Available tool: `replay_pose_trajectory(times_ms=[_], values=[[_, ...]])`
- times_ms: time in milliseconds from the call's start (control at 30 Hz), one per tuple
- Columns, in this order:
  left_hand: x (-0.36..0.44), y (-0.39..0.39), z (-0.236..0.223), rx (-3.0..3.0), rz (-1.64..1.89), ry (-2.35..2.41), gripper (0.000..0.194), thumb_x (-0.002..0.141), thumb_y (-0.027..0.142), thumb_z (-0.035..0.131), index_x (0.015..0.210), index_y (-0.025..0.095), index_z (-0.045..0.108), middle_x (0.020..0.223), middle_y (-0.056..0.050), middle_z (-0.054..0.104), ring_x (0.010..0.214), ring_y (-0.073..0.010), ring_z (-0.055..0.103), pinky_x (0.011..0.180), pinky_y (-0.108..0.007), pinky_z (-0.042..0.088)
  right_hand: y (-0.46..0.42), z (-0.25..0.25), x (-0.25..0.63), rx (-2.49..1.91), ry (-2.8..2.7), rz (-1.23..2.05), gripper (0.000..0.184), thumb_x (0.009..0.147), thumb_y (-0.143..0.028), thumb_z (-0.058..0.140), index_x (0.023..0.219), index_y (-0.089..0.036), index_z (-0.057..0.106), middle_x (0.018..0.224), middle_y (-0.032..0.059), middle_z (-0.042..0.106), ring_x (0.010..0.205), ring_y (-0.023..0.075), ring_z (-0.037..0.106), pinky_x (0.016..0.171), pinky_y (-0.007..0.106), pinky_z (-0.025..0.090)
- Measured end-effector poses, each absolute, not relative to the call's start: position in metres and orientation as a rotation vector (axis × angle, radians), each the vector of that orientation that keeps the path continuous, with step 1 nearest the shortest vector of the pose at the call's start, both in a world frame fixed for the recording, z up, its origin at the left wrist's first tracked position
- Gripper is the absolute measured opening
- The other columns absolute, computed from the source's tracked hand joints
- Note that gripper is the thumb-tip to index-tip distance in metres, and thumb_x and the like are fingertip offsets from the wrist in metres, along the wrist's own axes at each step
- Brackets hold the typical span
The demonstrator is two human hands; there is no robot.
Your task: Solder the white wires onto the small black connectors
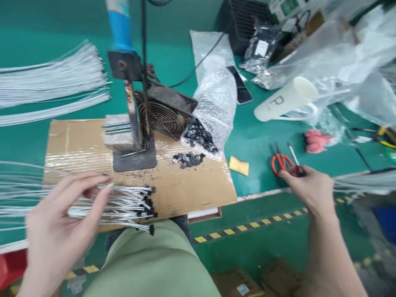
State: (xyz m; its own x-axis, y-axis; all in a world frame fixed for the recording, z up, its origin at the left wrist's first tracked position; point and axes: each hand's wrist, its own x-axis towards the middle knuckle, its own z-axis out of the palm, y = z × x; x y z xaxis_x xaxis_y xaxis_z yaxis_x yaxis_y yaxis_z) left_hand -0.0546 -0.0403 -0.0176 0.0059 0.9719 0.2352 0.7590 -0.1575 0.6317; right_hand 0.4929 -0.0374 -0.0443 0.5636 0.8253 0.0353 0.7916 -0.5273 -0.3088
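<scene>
My left hand [66, 218] is over a spread bundle of thin white wires [123, 202] with small black connectors at their ends. Its thumb and index finger are curved with a gap between them, and I see nothing held there. On the right, my right hand [312, 187] is closed at the table's front edge, next to a screwdriver [293, 156] with a dark red handle and orange-handled scissors [281, 161]. Its fingers partly cover the screwdriver handle; what they hold is hidden. More pale wires [368, 183] run off rightward behind that wrist.
A blue-handled press [120, 37] stands on cardboard [198, 185] beside a fan [163, 117]. Small black parts [188, 159] lie nearby, some on bubble wrap [216, 99]. Further right are a yellow sponge [239, 165], white jug [281, 103] and phone [240, 86]. White wires [55, 82] lie back left.
</scene>
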Motion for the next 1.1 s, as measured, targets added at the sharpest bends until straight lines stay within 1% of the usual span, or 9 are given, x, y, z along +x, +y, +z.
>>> replay_pose_trajectory(times_ms=[100,200,267,367,533,667,800,967,1100], values=[[-0.022,-0.044,-0.001,1.979,0.917,1.61,0.015,0.097,0.018,0.071,0.11,0.026,0.072,0.104,0.003,0.071,0.086,-0.0095,0.065,0.087,-0.022,0.049,-0.049,-0.04,0.454,-2.353,-1.091,0.25,0.014,0.064,-0.023,0.085,0.061,-0.026,0.072,0.054,0.0045,0.065,0.048,0.0199,0.053,0.051,0.037,0.039],[-0.002,-0.049,0.002,1.89,0.827,1.386,0.025,0.099,0.015,0.067,0.121,0.029,0.067,0.104,0.005,0.069,0.09,-0.0077,0.066,0.089,-0.019,0.05,-0.066,-0.037,0.38,-2.01,-0.992,0.417,0.015,0.062,-0.018,0.087,0.073,-0.024,0.08,0.064,0.0054,0.07,0.051,0.0184,0.055,0.049,0.034,0.042],[0.009,-0.052,0.001,1.821,0.751,1.259,0.032,0.098,0.017,0.068,0.127,0.029,0.064,0.104,0.004,0.069,0.094,-0.0085,0.067,0.089,-0.018,0.051,-0.077,-0.036,0.321,-1.69,-1.297,0.589,0.01,0.071,-0.017,0.083,0.076,-0.024,0.078,0.059,0.0001,0.064,0.048,0.0145,0.053,0.044,0.027,0.041],[0.02,-0.054,-0.002,1.696,0.685,1.156,0.024,0.095,0.017,0.069,0.117,0.024,0.065,0.102,0.003,0.07,0.091,-0.0101,0.066,0.081,-0.019,0.052,-0.082,-0.035,0.246,-1.406,-1.651,0.868,0.017,0.08,-0.011,0.073,0.092,-0.024,0.072,0.068,-0.0031,0.066,0.048,0.0094,0.051,0.043,0.021,0.038],[0.009,-0.056,-0.01,1.381,0.839,1.136,0.012,0.1,0.02,0.066,0.11,0.024,0.069,0.11,-0.002,0.073,0.103,-0.0149,0.07,0.092,-0.025,0.055,-0.058,-0.025,0.209,-1.195,-1.956,0.937,0.014,0.09,-0.019,0.07,0.103,-0.02,0.066,0.077,-0.0018,0.066,0.061,0.0112,0.059,0.053,0.022,0.046],[-0.02,-0.057,-0.003,1.003,1.061,1.326,0.01,0.1,0.028,0.067,0.11,0.028,0.068,0.104,-0.002,0.075,0.089,-0.0163,0.073,0.083,-0.029,0.06,-0.032,-0.028,0.225,-1.24,-2.103,0.742,0.011,0.104,-0.023,0.056,0.109,-0.02,0.065,0.085,0.0046,0.073,0.073,0.0185,0.069,0.066,0.03,0.055],[-0.049,-0.054,0.01,0.913,1.224,1.692,0.01,0.094,0.025,0.071,0.103,0.029,0.069,0.098,0.0,0.068,0.069,-0.0113,0.06,0.06,-0.024,0.05,-0.007,-0.044,0.231,-1.329,-2.219,0.366,0.009,0.105,-0.023,0.058,0.112,-0.021,0.062,0.096,0.0089,0.078,0.081,0.0245,0.074,0.071,0.035,0.056],[-0.075,-0.049,0.012,1.188,1.031,1.798,0.023,0.091,0.028,0.074,0.113,0.028,0.072,0.109,-0.005,0.071,0.094,-0.019,0.065,0.078,-0.029,0.053,0.026,-0.051,0.216,-1.185,-2.334,0.241,0.01,0.107,-0.027,0.058,0.104,-0.021,0.065,0.088,0.0075,0.077,0.079,0.0233,0.071,0.071,0.034,0.054],[-0.092,-0.045,0.01,1.428,0.892,1.685,0.027,0.092,0.026,0.072,0.119,0.033,0.07,0.11,-0.004,0.069,0.091,-0.0179,0.067,0.079,-0.029,0.055,0.042,-0.048,0.209,-1.11,-2.399,0.248,0.016,0.107,-0.025,0.056,0.103,-0.018,0.069,0.093,0.0096,0.08,0.083,0.0247,0.072,0.075,0.037,0.056]])
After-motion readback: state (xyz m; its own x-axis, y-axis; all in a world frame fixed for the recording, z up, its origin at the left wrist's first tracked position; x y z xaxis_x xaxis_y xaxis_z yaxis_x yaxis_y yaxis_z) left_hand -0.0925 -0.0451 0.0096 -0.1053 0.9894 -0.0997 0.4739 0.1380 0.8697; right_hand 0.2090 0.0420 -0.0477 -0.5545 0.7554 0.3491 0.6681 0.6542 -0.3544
